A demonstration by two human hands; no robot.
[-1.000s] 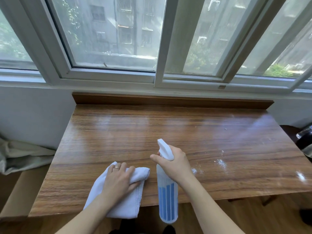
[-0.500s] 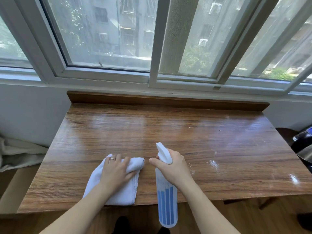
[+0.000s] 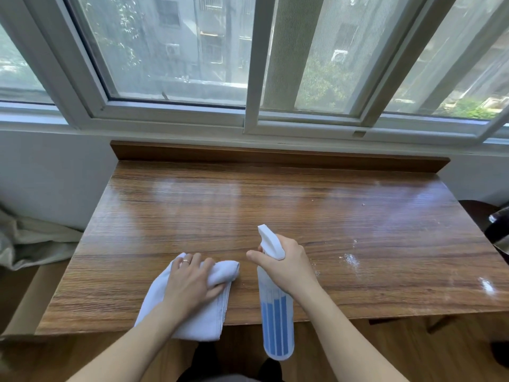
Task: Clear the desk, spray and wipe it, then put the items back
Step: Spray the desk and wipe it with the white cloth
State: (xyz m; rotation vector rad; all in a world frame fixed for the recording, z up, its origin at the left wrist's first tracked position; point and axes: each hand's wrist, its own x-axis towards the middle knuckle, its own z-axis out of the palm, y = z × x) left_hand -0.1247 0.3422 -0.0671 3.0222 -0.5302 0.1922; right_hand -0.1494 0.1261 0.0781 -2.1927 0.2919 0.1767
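You had cleared the bench (image 3: 275,205) and were mid-spray, right hand (image 3: 286,267) gripping the spray bottle (image 3: 276,312) over its near edge, left hand (image 3: 190,285) pressing the cloth (image 3: 192,323) flat; wiping and returning items remained

I see a desk (image 3: 275,210) of mid-brown wood with darker streaked grain and pale glossy reflections; whitish specks and smears mark its surface to the right of the spray bottle (image 3: 276,312). I note that the spray bottle is translucent white with vertical blue stripes on its lower body and a plain white trigger head. Left of the bottle I see a plain white cloth (image 3: 192,312). On the left hand (image 3: 192,282) I see a ring (image 3: 185,261), gold-toned. Beyond the desk, the window frame (image 3: 170,117) is white; I see grey buildings and green foliage through it.
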